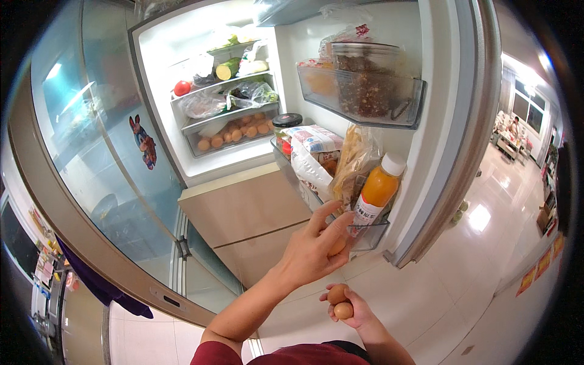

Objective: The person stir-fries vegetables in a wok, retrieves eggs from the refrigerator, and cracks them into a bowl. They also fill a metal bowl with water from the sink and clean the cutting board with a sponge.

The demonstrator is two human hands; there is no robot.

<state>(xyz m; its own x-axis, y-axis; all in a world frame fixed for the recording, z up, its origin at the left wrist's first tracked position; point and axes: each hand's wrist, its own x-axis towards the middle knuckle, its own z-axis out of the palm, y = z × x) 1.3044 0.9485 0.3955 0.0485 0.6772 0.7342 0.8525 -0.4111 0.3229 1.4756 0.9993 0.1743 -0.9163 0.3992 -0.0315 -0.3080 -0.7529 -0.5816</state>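
Note:
My left hand (307,252) reaches to the front of the lower door shelf (368,242). A brown egg (337,246) shows between its thumb and curled fingers, while the forefinger and middle finger stretch toward the shelf's rim. Below it, close to my body, my right hand (359,309) is closed around two eggs, a darker brown egg (338,294) above a lighter egg (344,311). Just past my left fingertips stand a bottle of orange drink (378,187) with a white cap and a clear bag of pale yellow sticks (351,159).
The fridge door (435,134) stands open on the right. A white package (313,152) and a black-lidded jar (287,121) share the lower door shelf. Inside, a drawer (234,137) holds several eggs under shelves of vegetables. A glass-fronted door (91,140) is at left.

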